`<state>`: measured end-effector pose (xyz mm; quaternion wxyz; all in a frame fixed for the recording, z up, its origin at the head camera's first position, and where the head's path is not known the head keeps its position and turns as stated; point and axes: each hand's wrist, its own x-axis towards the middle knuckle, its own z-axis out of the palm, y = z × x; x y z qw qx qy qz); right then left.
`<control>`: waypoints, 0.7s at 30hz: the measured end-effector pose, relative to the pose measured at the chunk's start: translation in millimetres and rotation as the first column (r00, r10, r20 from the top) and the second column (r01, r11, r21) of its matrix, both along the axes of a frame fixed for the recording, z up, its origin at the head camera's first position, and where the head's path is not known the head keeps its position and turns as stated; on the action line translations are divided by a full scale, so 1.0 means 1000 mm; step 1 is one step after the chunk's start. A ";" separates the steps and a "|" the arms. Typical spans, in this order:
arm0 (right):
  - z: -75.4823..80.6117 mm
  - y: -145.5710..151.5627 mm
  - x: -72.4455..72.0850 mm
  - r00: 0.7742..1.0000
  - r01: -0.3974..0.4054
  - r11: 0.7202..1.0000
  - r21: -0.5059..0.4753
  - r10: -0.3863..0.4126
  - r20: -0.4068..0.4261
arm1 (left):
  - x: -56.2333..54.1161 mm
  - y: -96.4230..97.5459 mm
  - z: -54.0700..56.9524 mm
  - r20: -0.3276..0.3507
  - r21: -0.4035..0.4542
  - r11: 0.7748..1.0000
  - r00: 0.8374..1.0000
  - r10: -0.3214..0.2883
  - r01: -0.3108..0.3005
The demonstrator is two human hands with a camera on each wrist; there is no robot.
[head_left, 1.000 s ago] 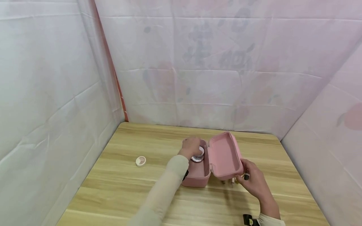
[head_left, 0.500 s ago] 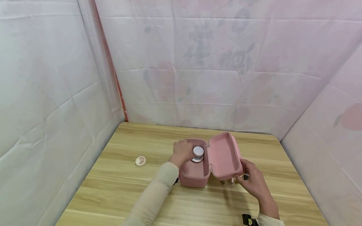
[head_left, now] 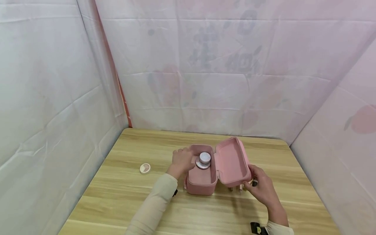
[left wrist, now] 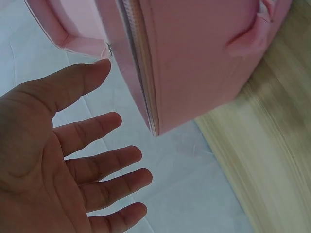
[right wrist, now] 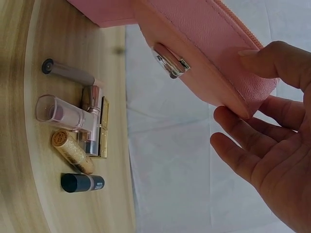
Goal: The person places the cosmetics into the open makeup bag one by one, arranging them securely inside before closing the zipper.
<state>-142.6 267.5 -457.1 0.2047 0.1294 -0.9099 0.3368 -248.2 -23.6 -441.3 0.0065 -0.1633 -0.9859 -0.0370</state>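
Note:
A pink zippered cosmetic case [head_left: 201,189] stands on the wooden table with its lid [head_left: 233,161] tipped over to the right. Inside it a round silver-lidded jar [head_left: 205,158] rests on a flat round compact [head_left: 202,165]. My left hand [head_left: 182,160] is at the case's left rim, holding nothing; in the left wrist view its fingers [left wrist: 116,160] are spread beside the case wall. My right hand [head_left: 264,186] grips the lid's near right corner, thumb on one side and fingers on the other, as the right wrist view shows.
A round three-shade palette [head_left: 145,168] lies on the table at left. Beneath the raised lid are several cosmetics, among them a clear-capped lipstick [right wrist: 63,115], a gold tube [right wrist: 73,151] and a black tube [right wrist: 81,183]. White cloth walls [head_left: 205,81] enclose the table.
My left hand has come out of the case toward the left, away from the jar, which now shows fully on the compact. The right hand keeps its hold on the lid.

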 end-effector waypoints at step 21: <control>0.000 0.000 0.000 1.000 0.001 1.000 -0.009 -0.001 0.012 | 0.012 -0.045 -0.021 -0.103 0.092 0.996 0.995 0.005 0.005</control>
